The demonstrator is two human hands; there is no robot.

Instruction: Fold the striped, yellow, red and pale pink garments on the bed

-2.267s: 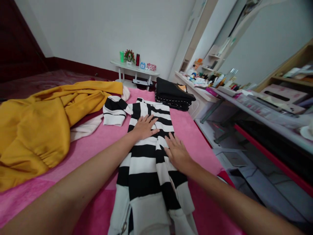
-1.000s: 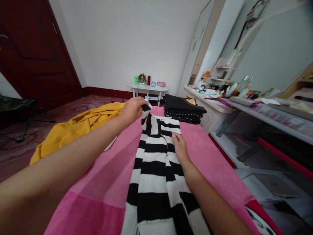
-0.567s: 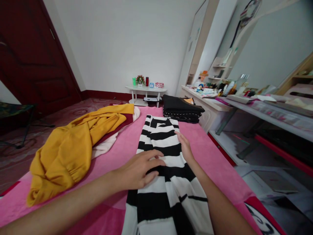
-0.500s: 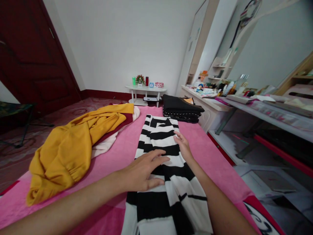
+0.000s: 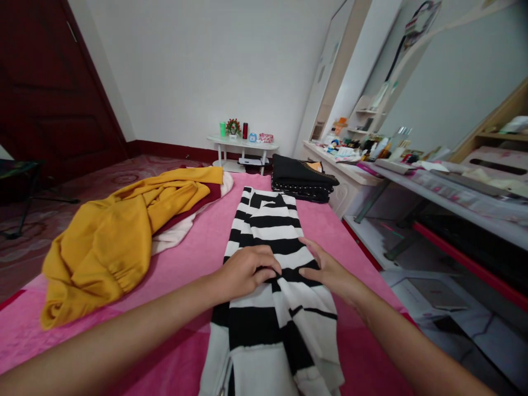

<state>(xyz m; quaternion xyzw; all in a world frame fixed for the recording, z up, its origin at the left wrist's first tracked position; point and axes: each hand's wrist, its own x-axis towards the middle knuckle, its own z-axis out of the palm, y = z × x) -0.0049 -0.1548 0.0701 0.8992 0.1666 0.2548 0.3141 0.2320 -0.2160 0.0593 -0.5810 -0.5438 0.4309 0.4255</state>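
Observation:
A black-and-white striped garment (image 5: 268, 220) lies lengthwise, folded narrow, on the pink bed cover (image 5: 193, 247). My left hand (image 5: 247, 270) sits on its middle with the fingers curled down into the fabric. My right hand (image 5: 330, 270) rests on the garment's right side, fingers stretched out and thumb pointing toward the left hand. The two hands are close together, a few centimetres apart, across the same black stripe.
A crumpled yellow garment (image 5: 107, 236) lies to the left over red and cream cloth. A folded black stack (image 5: 301, 176) sits at the far end of the bed. A small white table (image 5: 243, 146) stands by the wall. A cluttered dresser (image 5: 350, 170) and shelves run along the right.
My left hand folded the striped sleeve in over the body, then drew back to the middle. My right hand slid back toward me from the far end. Both now meet on one stripe.

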